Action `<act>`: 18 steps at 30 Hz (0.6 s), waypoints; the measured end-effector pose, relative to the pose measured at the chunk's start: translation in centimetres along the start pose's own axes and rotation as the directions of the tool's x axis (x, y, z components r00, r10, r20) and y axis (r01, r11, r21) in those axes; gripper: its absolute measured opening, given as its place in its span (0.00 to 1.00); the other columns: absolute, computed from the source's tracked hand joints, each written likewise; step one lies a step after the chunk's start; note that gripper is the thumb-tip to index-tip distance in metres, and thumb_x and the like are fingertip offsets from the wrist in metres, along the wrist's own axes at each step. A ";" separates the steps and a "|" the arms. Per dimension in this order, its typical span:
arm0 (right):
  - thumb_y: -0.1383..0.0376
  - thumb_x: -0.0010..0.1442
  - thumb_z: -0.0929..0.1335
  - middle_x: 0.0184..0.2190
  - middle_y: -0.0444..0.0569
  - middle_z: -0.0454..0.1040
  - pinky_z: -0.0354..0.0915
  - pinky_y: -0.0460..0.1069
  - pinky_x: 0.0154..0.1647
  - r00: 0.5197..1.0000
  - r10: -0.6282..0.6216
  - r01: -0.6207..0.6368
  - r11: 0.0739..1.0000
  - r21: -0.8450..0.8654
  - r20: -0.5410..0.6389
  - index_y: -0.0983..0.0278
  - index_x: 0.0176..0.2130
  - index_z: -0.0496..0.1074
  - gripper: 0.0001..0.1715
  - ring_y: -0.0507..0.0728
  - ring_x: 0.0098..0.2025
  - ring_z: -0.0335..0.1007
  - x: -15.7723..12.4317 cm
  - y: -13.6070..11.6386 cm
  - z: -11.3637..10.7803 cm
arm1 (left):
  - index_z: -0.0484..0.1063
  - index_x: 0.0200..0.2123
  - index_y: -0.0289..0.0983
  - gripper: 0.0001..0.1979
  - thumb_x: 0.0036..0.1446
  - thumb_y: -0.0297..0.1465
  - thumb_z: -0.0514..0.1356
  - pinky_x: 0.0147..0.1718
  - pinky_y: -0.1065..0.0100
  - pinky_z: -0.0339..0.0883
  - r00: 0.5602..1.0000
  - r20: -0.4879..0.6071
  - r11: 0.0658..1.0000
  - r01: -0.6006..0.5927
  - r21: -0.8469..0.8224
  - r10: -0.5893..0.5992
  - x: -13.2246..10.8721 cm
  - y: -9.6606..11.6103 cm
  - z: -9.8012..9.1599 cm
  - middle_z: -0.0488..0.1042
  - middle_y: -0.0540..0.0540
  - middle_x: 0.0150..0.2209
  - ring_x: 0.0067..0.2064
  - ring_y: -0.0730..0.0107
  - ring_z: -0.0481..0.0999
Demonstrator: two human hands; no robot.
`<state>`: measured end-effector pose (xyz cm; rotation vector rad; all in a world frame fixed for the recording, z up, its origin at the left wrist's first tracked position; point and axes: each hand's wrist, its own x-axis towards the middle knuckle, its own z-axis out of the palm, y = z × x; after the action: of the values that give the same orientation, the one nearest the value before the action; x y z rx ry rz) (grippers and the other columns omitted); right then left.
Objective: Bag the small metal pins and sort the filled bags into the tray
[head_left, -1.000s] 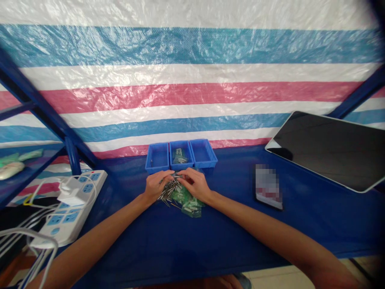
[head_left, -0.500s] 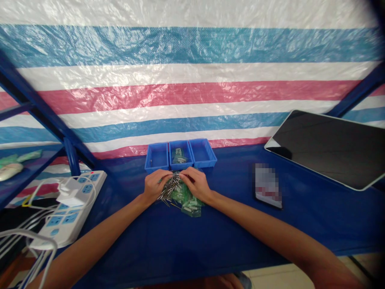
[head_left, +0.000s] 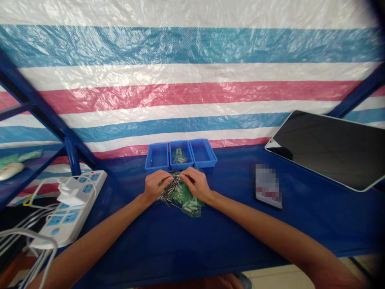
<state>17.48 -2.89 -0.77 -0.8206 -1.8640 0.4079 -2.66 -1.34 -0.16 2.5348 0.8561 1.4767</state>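
My left hand (head_left: 156, 184) is closed in a pinch at the left edge of a pile of thin metal pins (head_left: 171, 189). Opposite it, my right hand (head_left: 195, 184) is also pinched, above green plastic bags (head_left: 183, 195) that hold small pale pieces. What the fingertips grip is too small to make out. Both hands are close together, just in front of three blue bins. The left bin (head_left: 158, 157) has a tiny item inside, the middle bin (head_left: 181, 165) holds a bag of small parts, and the right bin (head_left: 204, 163) shows nothing inside.
A white power strip (head_left: 75, 216) with plugs and cables lies at the left. To the right are a phone (head_left: 267, 186) and a large dark-screened device (head_left: 331, 146). Blue frame bars (head_left: 72, 156) stand at the sides, before a striped sheet (head_left: 192, 94).
My left fingertips have shifted slightly at the top of the pin pile. Otherwise the hands, bags and bins look the same.
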 end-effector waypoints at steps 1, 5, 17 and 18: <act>0.63 0.65 0.62 0.29 0.48 0.70 0.61 0.48 0.34 1.000 -0.001 0.001 1.000 -0.004 0.001 0.64 0.36 0.72 0.11 0.53 0.31 0.65 0.0 0.0 0.0 | 0.74 0.34 0.35 0.03 0.56 0.25 0.60 0.35 0.71 0.69 1.000 -0.005 1.000 -0.005 -0.006 0.005 0.0 0.0 0.0 0.76 0.47 0.31 0.32 0.73 0.74; 0.63 0.65 0.61 0.28 0.47 0.69 0.61 0.48 0.34 1.000 -0.006 0.006 1.000 -0.024 0.025 0.64 0.35 0.72 0.12 0.53 0.31 0.65 0.1 0.0 0.0 | 0.75 0.39 0.37 0.08 0.55 0.24 0.61 0.38 0.70 0.71 0.998 -0.054 0.999 -0.025 0.021 0.026 0.2 0.4 0.0 0.77 0.46 0.36 0.36 0.72 0.76; 0.62 0.66 0.60 0.26 0.47 0.70 0.60 0.47 0.32 1.000 0.008 -0.007 0.998 -0.058 0.020 0.64 0.33 0.71 0.16 0.52 0.29 0.64 0.0 0.3 0.1 | 0.74 0.40 0.36 0.09 0.60 0.27 0.55 0.45 0.68 0.71 0.992 -0.070 0.993 0.108 0.052 -0.105 0.2 0.9 -0.2 0.79 0.45 0.39 0.41 0.70 0.78; 0.62 0.66 0.60 0.26 0.47 0.70 0.60 0.47 0.33 1.000 0.007 -0.006 0.998 -0.058 0.017 0.64 0.32 0.72 0.16 0.52 0.29 0.64 0.0 0.3 0.1 | 0.74 0.40 0.36 0.09 0.60 0.27 0.55 0.46 0.69 0.71 0.992 -0.067 0.991 0.114 0.070 -0.110 0.2 0.9 -0.2 0.79 0.46 0.39 0.41 0.70 0.79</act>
<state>17.45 -2.70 -1.02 -0.8651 -1.8975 0.3675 -2.38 -2.05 0.41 2.4570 1.0630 1.5251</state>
